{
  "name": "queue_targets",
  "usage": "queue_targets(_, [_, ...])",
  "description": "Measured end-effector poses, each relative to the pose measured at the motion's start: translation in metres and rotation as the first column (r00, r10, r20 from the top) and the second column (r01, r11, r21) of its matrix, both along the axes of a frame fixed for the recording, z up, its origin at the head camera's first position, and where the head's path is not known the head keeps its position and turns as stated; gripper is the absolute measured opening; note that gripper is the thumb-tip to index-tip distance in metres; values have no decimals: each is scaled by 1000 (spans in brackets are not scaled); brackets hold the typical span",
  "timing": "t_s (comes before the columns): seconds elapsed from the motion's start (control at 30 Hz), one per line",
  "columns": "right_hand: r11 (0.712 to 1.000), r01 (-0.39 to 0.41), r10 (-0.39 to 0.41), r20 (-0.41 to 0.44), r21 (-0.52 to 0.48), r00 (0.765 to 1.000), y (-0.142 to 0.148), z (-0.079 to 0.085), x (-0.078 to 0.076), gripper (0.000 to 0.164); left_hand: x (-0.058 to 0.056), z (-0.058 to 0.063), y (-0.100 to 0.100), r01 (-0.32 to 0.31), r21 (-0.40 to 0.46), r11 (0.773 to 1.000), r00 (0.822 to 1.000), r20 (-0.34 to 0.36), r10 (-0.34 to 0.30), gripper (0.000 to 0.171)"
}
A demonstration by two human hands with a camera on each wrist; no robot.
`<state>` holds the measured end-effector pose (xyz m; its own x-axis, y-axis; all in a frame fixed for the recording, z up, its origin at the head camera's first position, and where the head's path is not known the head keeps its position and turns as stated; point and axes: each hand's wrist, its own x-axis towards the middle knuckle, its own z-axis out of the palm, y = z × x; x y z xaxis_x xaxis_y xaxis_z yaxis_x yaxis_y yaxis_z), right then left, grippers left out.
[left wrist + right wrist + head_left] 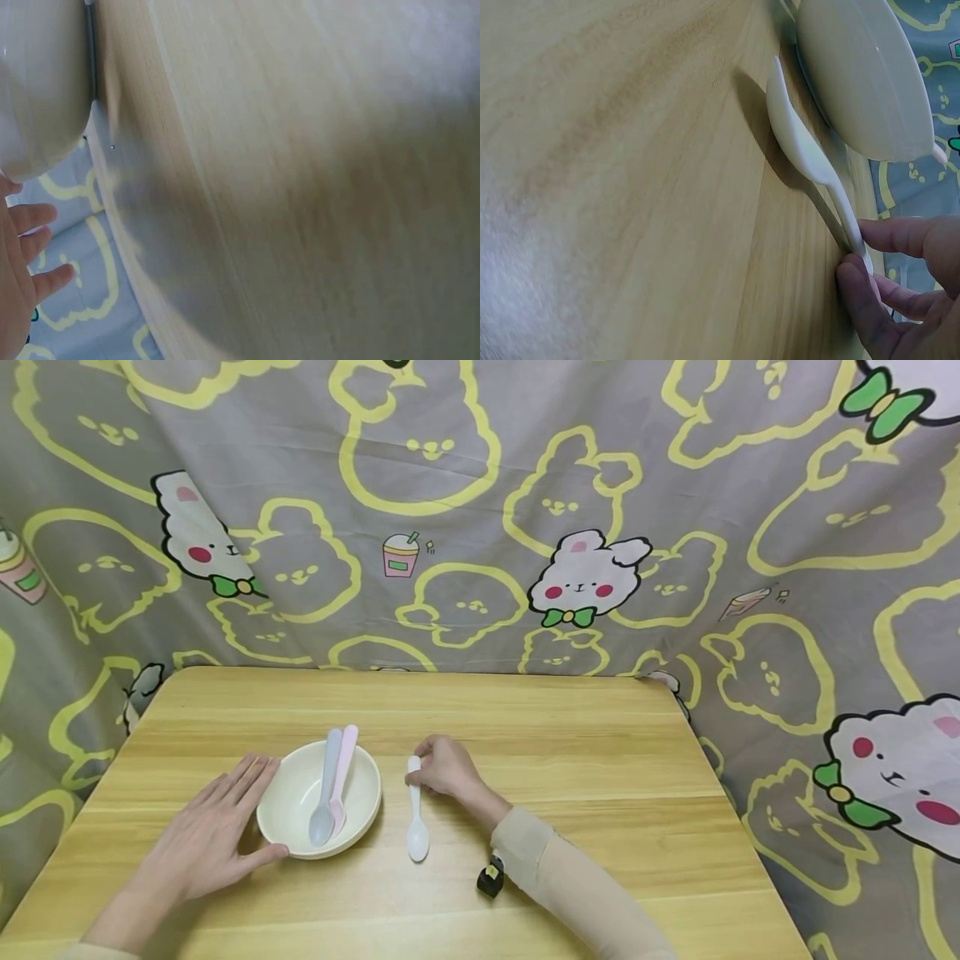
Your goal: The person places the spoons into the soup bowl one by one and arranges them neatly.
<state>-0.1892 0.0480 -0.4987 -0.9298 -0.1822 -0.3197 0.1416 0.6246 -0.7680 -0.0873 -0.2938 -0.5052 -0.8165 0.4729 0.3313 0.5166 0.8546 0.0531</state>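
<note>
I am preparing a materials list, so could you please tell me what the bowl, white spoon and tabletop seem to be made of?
Bowl: probably smooth, glossy plastic, judging by soft highlights, though glazed ceramic is possible.
White spoon: likely moulded plastic, with even, opaque colour and smooth curves.
Tabletop: wood or wood-look laminate; grain streaks and a slight sheen show, but cannot settle which.

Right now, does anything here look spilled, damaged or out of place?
Nothing stands out: the bowl sits upright, gray spoon and pink utensil lean inside, and the right hand pinches the white spoon by its handle; no spill or damage shows.
</note>
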Motion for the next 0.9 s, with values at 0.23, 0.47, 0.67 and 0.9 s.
queue_targets(0.23, [1000,14,-14,15,-15,1000,1,1,0,42,0,1,1,-5,-4,1000,1000,8,5,121])
queue_targets(0.47, [999,24,-22,35,-42,999,2,0,0,40,1,2,1,-8,-8,1000,1000,14,8,121])
queue_targets(0.67, [995,34,-27,75,-92,997,4,0,0,41,2,1,1,-6,-7,1000,1000,6,6,121])
queue_targets(0.9, [980,62,-39,123,-188,992,9,-4,-1,40,1,1,1,-4,1,1000,1000,-4,4,121])
